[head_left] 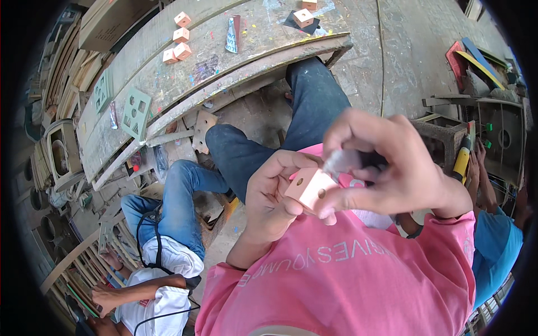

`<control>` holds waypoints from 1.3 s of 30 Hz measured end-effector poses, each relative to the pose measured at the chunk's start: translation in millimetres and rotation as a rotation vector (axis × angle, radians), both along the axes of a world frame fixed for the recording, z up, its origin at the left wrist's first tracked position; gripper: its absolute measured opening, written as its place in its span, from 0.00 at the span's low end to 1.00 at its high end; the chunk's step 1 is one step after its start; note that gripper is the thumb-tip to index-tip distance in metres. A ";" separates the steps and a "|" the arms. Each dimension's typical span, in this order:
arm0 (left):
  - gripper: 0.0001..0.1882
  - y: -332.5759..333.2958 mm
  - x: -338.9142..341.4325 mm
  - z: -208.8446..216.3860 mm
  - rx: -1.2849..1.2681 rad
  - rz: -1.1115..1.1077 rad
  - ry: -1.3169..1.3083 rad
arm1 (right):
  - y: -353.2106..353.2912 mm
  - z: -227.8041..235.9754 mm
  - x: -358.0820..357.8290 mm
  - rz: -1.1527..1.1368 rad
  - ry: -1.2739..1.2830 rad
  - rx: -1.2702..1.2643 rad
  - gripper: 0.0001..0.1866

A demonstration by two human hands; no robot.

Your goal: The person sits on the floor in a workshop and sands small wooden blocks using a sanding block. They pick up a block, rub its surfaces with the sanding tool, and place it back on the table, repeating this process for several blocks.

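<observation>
Close to my pink shirt, my left hand (266, 204) grips a pale wooden block (305, 193) with round holes in its faces. My right hand (403, 168) is bent over the block from the right, its thumb against the block's near right edge. Between its fingers is a whitish-grey piece (343, 161), smeared by motion, at the block's top edge. Its kind cannot be made out.
On the paint-marked bench (213, 84) ahead lie several similar blocks (181, 35), a tube (232, 35) and green boards with cut-outs (135, 113). One block (303, 18) rests on a dark sheet (314, 26). People sit at left (162, 285) and right (496, 246).
</observation>
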State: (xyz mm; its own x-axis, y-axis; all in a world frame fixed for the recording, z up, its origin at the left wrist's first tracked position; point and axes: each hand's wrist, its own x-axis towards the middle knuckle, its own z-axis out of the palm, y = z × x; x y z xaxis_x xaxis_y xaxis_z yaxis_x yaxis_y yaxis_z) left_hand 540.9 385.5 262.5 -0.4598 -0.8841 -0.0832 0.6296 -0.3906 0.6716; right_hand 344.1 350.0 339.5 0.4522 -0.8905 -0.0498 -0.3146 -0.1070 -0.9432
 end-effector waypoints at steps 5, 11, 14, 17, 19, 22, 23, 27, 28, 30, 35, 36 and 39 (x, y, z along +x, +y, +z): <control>0.32 -5.4 5.2 -0.3 0.087 -0.108 0.076 | -4.6 -12.0 6.1 -0.199 -0.132 0.343 0.21; 0.28 -9.1 1.1 1.8 0.201 -0.067 0.164 | 5.9 -16.8 9.5 -0.227 -0.405 0.406 0.22; 0.28 -7.2 -3.8 -4.7 0.215 0.020 0.148 | 8.2 -22.3 9.2 -0.158 -0.303 0.279 0.22; 0.30 -7.1 -0.7 -4.4 0.241 -0.014 0.154 | 10.0 -21.7 13.9 -0.235 -0.341 0.404 0.20; 0.32 -8.2 -1.4 -0.2 0.228 0.005 0.136 | 12.0 -26.7 15.6 -0.246 -0.346 0.403 0.19; 0.36 -8.3 -1.9 3.8 0.163 0.035 0.085 | 10.5 -28.9 13.9 -0.227 -0.326 0.395 0.16; 0.37 -6.6 -1.0 0.7 0.147 0.034 0.075 | 9.8 -28.4 13.3 -0.226 -0.325 0.417 0.15; 0.33 -7.3 0.7 -3.6 0.071 0.025 0.040 | 12.6 -34.3 17.7 -0.291 -0.502 0.444 0.12; 0.32 -7.3 0.9 -3.5 0.055 0.020 0.026 | 12.8 -34.7 18.1 -0.310 -0.519 0.447 0.11; 0.30 -7.9 1.5 0.2 0.056 -0.017 -0.015 | 12.3 -37.6 18.4 -0.345 -0.508 0.425 0.10; 0.29 -13.0 5.4 -3.2 0.130 -0.138 0.188 | 11.7 -41.3 13.3 -0.367 -0.434 0.398 0.11; 0.30 -12.9 6.9 -8.3 0.123 -0.158 0.237 | 11.2 -38.1 11.9 -0.372 -0.427 0.405 0.11; 0.31 -13.4 7.3 -9.1 0.144 -0.190 0.299 | 12.0 -32.6 10.0 -0.390 -0.420 0.402 0.12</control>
